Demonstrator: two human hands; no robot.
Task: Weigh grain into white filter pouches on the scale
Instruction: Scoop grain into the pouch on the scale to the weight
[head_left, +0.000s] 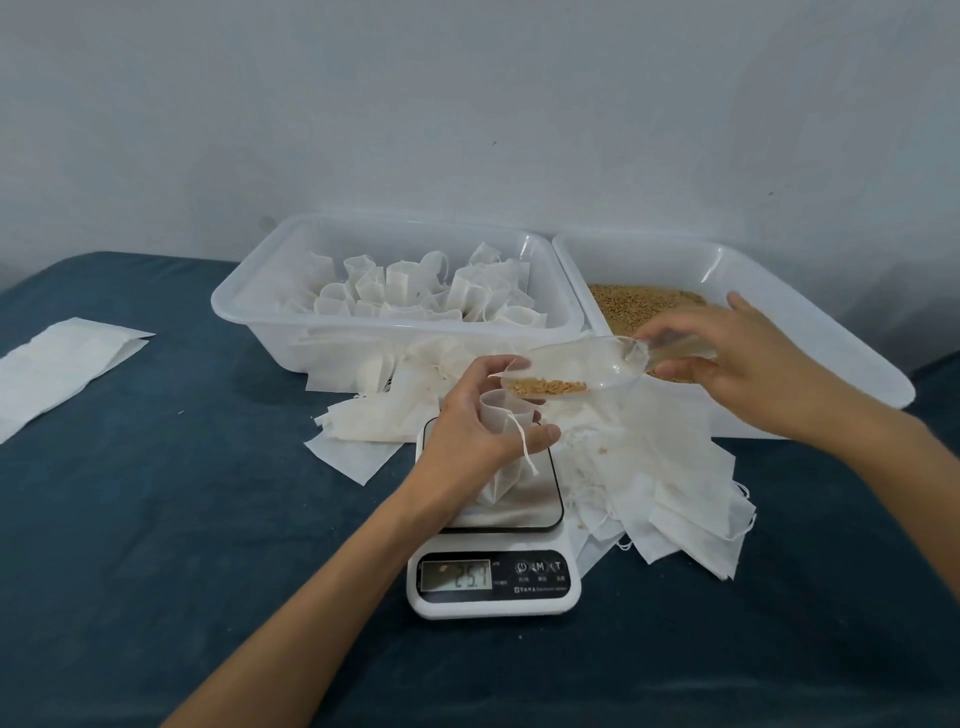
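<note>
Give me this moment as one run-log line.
left hand: holds pouch open on scale | right hand: tips scoop | grain: at scoop lip

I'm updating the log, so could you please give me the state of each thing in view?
Pouch: open-mouthed, upright on the scale, held by the left hand.
Scoop: tilted over the pouch, some grain left, held by the right hand.
Scale: on, display lit.
Left tub: holds filled pouches.
Right tub: holds loose grain.
</note>
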